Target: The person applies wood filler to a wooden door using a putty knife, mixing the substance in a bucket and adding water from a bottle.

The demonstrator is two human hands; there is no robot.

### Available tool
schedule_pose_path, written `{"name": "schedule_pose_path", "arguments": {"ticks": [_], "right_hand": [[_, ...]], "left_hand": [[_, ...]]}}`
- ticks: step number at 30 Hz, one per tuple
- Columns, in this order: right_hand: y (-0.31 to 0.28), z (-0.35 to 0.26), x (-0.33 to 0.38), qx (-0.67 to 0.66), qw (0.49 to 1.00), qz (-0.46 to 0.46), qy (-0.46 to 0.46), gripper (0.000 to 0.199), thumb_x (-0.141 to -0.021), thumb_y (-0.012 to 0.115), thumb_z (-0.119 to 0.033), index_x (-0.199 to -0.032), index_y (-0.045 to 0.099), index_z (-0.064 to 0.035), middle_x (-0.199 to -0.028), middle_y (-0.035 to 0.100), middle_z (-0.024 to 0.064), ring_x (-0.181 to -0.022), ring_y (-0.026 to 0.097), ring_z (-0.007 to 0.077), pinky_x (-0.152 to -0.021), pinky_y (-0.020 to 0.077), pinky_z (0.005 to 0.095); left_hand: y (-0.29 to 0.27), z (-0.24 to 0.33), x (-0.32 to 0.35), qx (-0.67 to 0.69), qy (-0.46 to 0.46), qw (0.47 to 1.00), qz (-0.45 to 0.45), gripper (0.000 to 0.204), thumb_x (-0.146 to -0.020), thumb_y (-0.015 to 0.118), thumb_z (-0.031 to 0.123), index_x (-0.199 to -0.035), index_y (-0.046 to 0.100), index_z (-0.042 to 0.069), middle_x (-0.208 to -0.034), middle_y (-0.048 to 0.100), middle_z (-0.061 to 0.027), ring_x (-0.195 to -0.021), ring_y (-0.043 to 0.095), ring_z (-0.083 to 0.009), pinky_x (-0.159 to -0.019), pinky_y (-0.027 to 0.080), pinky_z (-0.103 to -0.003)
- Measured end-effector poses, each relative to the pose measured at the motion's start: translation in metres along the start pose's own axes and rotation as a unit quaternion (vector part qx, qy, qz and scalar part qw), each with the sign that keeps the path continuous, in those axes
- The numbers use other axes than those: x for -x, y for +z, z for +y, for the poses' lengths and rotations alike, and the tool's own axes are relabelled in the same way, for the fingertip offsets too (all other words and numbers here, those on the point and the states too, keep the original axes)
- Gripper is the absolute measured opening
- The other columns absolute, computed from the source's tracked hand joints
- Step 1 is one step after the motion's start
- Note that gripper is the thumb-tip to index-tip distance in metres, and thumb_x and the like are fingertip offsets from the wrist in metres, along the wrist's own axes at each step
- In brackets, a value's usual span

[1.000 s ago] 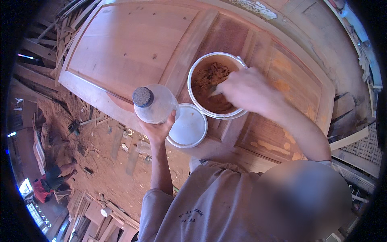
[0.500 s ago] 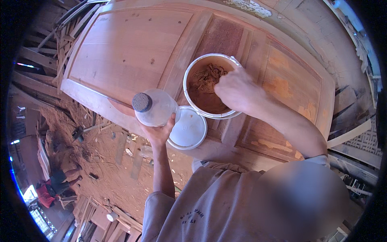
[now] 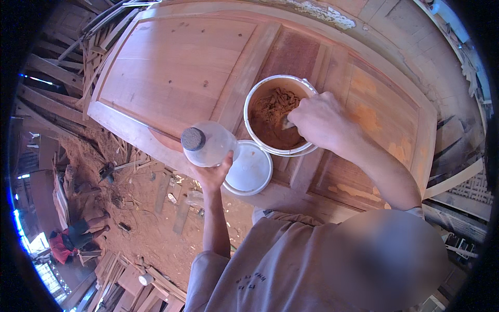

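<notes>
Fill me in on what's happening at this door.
A person stands over a wooden door lying flat. The right hand holds a tool down in a white bucket of brown paste resting on the door. The left hand grips a clear capped bottle. The bucket's lid lies beside it.

Soft, warm daylight falls evenly on the door (image 3: 208, 73), with only faint shadows. The middle looks sharp. The edges bend round into a black rim, and blue glare shows at the lower left.
</notes>
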State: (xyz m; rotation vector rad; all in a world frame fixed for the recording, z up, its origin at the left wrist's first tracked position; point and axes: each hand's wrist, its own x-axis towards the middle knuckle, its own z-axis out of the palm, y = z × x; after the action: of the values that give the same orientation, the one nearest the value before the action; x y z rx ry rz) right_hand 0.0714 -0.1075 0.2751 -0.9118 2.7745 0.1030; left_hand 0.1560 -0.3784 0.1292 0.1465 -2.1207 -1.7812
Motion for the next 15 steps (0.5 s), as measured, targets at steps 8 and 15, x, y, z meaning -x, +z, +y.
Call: {"name": "schedule_pose_path", "arguments": {"ticks": [8,15], "right_hand": [[-0.014,0.016,0.011,-0.043,0.995,-0.075,0.046,0.019,-0.081,0.059,-0.011,-0.089,0.076,-0.0147,-0.085,0.073,0.0119,-0.083,0.072,0.0287,-0.074,0.0546,0.0475],[0.005,0.016,0.019,-0.057,0.987,-0.129,0.082,0.023,-0.081,0.058,-0.012,-0.095,0.077,-0.0163,-0.088,0.072,0.0146,-0.089,0.07,0.0314,-0.081,0.0528,0.0484]], "left_hand": [[0.001,-0.009,0.006,-0.036,0.055,0.996,0.06,0.1,-0.064,0.092,0.027,-0.137,0.033,-0.005,-0.125,0.053,-0.0205,-0.113,0.059,-0.0297,-0.094,0.053,-0.043],[0.006,-0.015,0.006,-0.006,0.022,1.0,0.009,0.089,-0.067,0.091,0.024,-0.133,0.039,-0.006,-0.121,0.058,-0.0201,-0.108,0.062,-0.0305,-0.093,0.053,-0.043]]}}
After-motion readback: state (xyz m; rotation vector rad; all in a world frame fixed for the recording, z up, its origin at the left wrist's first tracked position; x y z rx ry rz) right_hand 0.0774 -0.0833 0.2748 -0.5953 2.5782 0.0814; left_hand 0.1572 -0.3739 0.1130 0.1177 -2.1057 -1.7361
